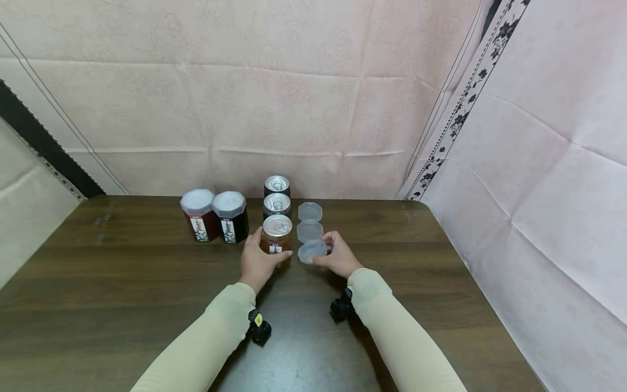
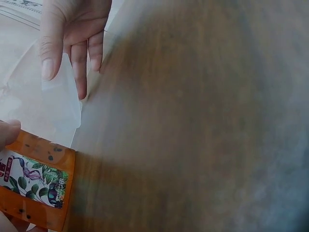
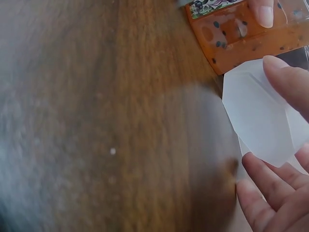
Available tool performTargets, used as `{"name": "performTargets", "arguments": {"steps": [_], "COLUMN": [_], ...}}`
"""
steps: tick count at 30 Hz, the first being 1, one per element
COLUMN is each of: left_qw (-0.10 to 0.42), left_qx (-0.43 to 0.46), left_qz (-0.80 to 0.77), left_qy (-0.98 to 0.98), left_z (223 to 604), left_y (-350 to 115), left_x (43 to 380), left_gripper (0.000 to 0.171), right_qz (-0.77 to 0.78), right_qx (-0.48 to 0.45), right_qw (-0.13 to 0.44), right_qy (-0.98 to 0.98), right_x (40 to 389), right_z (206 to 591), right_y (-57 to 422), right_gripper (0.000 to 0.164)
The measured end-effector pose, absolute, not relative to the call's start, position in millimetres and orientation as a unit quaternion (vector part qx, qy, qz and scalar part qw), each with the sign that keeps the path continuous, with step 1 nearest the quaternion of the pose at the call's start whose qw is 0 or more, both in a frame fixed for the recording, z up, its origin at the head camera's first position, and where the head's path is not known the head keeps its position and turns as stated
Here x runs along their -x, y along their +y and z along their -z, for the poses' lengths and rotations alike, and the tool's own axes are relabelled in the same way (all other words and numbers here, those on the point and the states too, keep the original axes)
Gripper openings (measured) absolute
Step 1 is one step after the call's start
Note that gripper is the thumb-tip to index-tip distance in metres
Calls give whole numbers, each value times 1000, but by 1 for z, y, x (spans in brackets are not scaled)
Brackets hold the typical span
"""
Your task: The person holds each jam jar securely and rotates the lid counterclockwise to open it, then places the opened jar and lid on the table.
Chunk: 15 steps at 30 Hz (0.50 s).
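My left hand (image 1: 256,261) grips a clear jar (image 1: 275,243) with amber contents, a silver pull-tab top and a printed label. The jar stands upright on the table, the front one of a row. In the left wrist view, dark specks show inside the orange jar (image 2: 41,179). To its right, my right hand (image 1: 341,257) pinches a translucent octagonal plastic lid (image 1: 311,251) by its right side. From the right wrist, this lid (image 3: 258,113) shows between thumb and fingers, tilted, close beside the jar. Part of each hand lies outside its own wrist view.
Behind the gripped jar stand two dark jars (image 1: 277,203) with silver pull-tab tops. Two more translucent lids (image 1: 309,231) lie in line behind the pinched one. Two dark jars (image 1: 230,218) wearing translucent lids stand to the left. A cloth-covered wall (image 1: 313,109) borders the wooden table (image 1: 147,305).
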<state>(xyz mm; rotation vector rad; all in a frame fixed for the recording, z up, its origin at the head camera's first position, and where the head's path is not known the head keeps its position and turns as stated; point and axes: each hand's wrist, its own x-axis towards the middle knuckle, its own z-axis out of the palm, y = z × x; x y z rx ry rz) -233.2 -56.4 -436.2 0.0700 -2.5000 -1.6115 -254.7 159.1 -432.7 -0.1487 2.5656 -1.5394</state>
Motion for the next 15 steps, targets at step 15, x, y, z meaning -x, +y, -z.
{"name": "performTargets", "arguments": {"steps": [15], "left_qw": [85], "left_qx": [-24], "left_qz": [544], "left_qy": [-834], "left_z": [439], "left_y": [-55], "left_x": [235], "left_gripper": [91], "right_qz": [478], "right_qx": [60], "right_qw": [72], "right_qy": [874], "right_x": [250], "right_z": [428], "right_y": [163], "right_gripper": [54]}}
